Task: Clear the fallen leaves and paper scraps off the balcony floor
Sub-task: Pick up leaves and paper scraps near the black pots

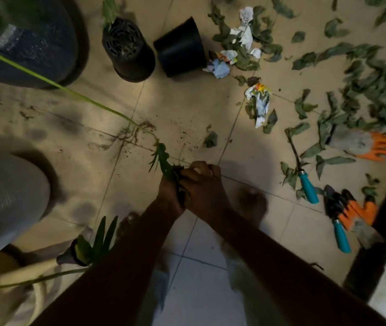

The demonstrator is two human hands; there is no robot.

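Both my hands meet at the middle of the tiled floor around a small green plantlet (pixel 164 164) on a long thin runner stem. My left hand (pixel 170 194) grips its base from the left. Pressed against it, my right hand (pixel 205 184) has its fingers curled over the dark root end. Fallen green leaves (pixel 361 90) lie scattered across the upper right of the floor. Crumpled paper scraps lie among them: one white scrap (pixel 246 29), one blue and white scrap (pixel 221 68), one printed scrap (pixel 261 102).
Two black plastic pots lie tipped, one (pixel 128 49) and another (pixel 182 47). A dark big planter (pixel 29 50) stands upper left, a pale pot (pixel 6 198) at left. Teal-handled tools (pixel 308 189), (pixel 341 234) and orange-grey gloves (pixel 363 143), (pixel 356 212) lie at right. My bare feet (pixel 253 205) stand below.
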